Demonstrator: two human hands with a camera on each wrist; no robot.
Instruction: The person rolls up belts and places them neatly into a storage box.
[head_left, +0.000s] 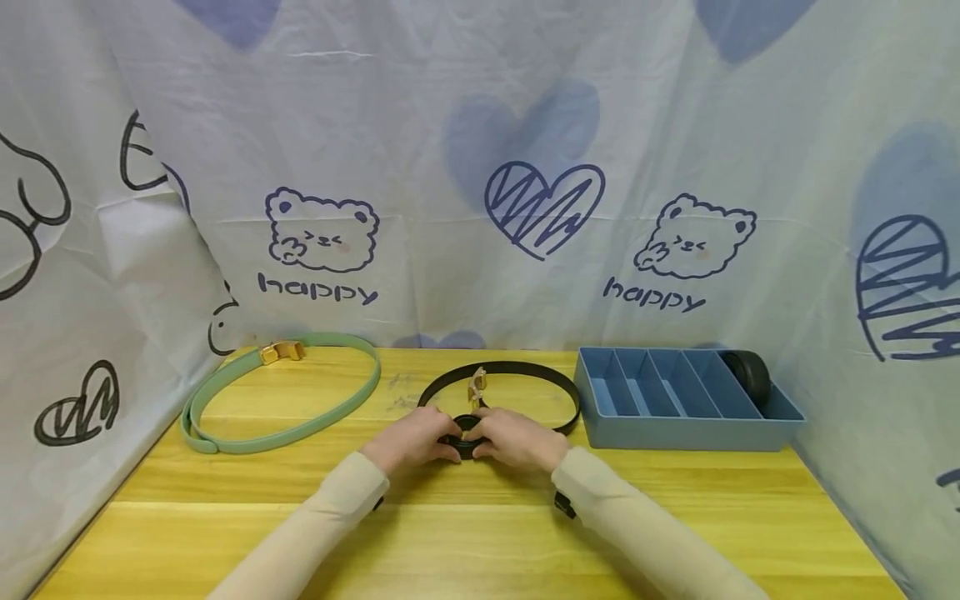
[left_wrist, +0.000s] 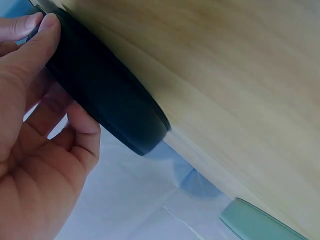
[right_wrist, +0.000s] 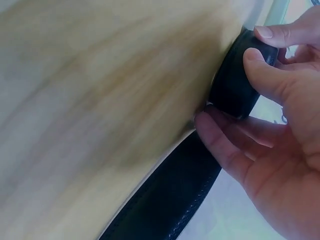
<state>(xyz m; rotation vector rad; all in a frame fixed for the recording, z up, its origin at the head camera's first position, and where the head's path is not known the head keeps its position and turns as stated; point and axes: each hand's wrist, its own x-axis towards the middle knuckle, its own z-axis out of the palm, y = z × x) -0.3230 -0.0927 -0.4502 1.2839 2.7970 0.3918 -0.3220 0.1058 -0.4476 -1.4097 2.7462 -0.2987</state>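
A black belt [head_left: 531, 367] stands on edge on the wooden table, its near end wound into a small coil [head_left: 468, 450] and the rest in a wide loop behind. Its gold buckle [head_left: 477, 385] rises just behind the hands. From the left, my left hand [head_left: 420, 437] grips the coil, thumb on its near face. My right hand [head_left: 517, 437] holds the coil's other side. Both thumbs lie close together on the black roll [right_wrist: 232, 82] in the right wrist view. Fingers hide part of the coil's far side.
A green belt [head_left: 300, 432] with a gold buckle [head_left: 282, 352] lies in an open loop at the left. At the right stands a blue divided box [head_left: 690, 433], with a rolled black belt [head_left: 750, 379] in its rightmost compartment. A printed cloth [head_left: 435, 275] hangs behind the table.
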